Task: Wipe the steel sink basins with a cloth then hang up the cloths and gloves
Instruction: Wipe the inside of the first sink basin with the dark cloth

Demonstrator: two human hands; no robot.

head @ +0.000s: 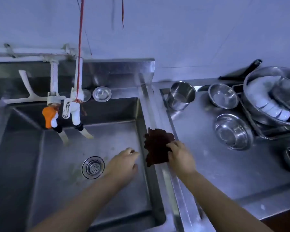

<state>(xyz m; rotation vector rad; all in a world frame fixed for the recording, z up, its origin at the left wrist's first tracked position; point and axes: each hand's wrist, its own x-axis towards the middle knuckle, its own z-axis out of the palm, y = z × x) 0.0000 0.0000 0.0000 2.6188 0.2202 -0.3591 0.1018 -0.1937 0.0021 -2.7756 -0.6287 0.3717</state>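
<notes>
Dark red-brown crumpled cloth (156, 146) drapes over the steel sink basin (90, 164) rim, pinched in our right hand (181, 156); left hand (124, 161) hovers loosely open. Soft, limp, probably wet — we'd bunch it mid-fold.

Cloth (157, 146) is draped over the right rim of the sink basin (90, 190); drain strainer (93, 167) is set in the basin floor; bowls (233, 131) are placed on the counter (208, 173) to the right.
</notes>
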